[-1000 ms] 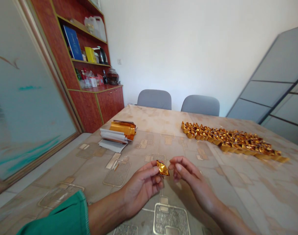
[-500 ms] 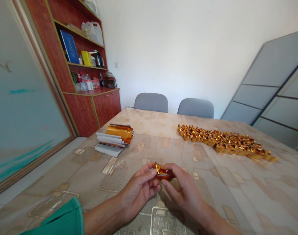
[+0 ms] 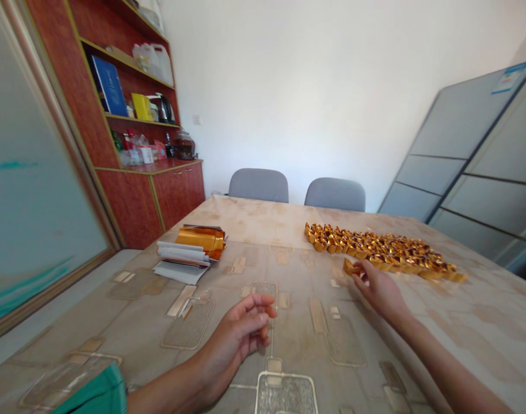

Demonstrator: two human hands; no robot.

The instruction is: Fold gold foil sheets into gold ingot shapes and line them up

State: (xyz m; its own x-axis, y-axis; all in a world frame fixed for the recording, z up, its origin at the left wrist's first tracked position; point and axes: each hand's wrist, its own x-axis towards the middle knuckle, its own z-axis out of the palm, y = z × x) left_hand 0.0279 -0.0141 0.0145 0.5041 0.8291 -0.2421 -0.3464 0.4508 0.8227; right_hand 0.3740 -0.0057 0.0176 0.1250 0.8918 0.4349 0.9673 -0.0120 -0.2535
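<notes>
Between the fingertips of my right hand (image 3: 377,287) is a folded gold foil ingot (image 3: 349,267), held close to the near edge of many like it. Those gold foil ingots (image 3: 379,247) stand packed in rows on the right half of the table. My left hand (image 3: 246,325) hovers over the table's middle with its fingers loosely curled and apart, and nothing is in it. Farther left lies a stack of gold foil sheets (image 3: 200,240), with white-backed sheets (image 3: 180,261) at its near side.
A patterned cloth covers the table (image 3: 289,356). Two grey chairs (image 3: 258,184) stand at its far side, by the white wall. To the left rise a red-brown shelf cabinet (image 3: 137,190) and a glass sliding door (image 3: 42,172); grey panels (image 3: 431,155) lean at right.
My right hand has carried the foil ingot away from my left hand, forward and right toward the rows. My left hand has let go of it. The view has turned slightly right.
</notes>
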